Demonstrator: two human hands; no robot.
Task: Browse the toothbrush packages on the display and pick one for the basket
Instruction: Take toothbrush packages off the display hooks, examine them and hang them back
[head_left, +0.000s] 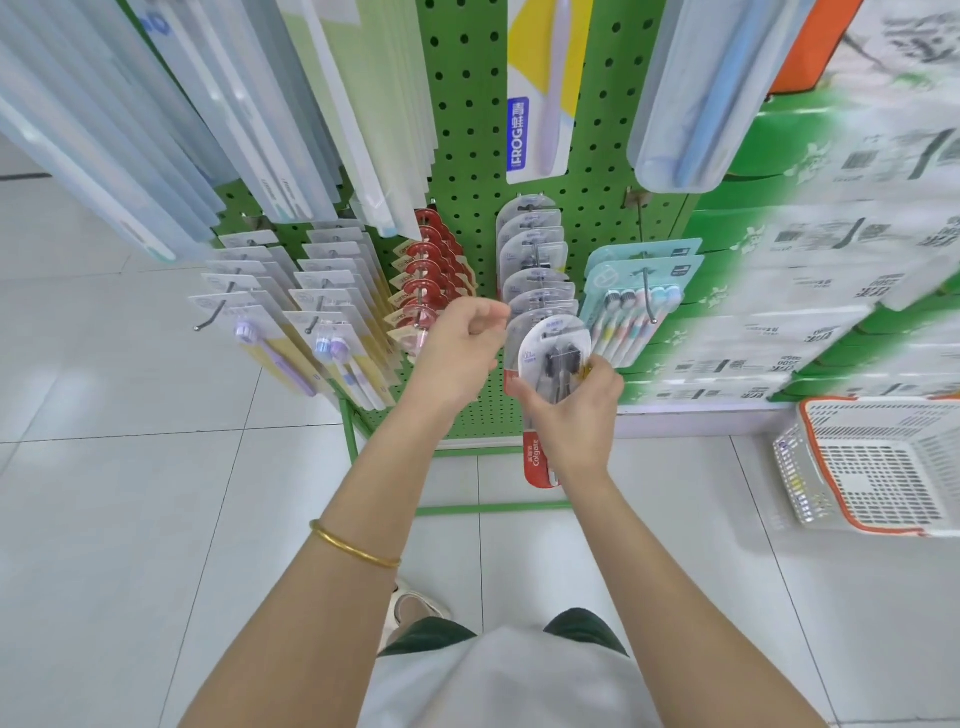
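My right hand (574, 415) grips a Colgate toothbrush package (553, 353) with dark brush heads and a red lower end, holding it in front of the row of the same packages (532, 260) on a hook. To its left, my left hand (460, 348) hovers with fingers loosely curled and holds nothing; a gold bangle sits on that forearm. The white basket with an orange rim (872, 467) stands on the floor at the right.
The green pegboard display (467, 130) carries red packages (431, 275), purple-brush packs (260, 322), a multicolour pack (636, 306) and long packs higher up. Stacked tissue packs (831, 260) fill the right side. White floor tiles lie on the left.
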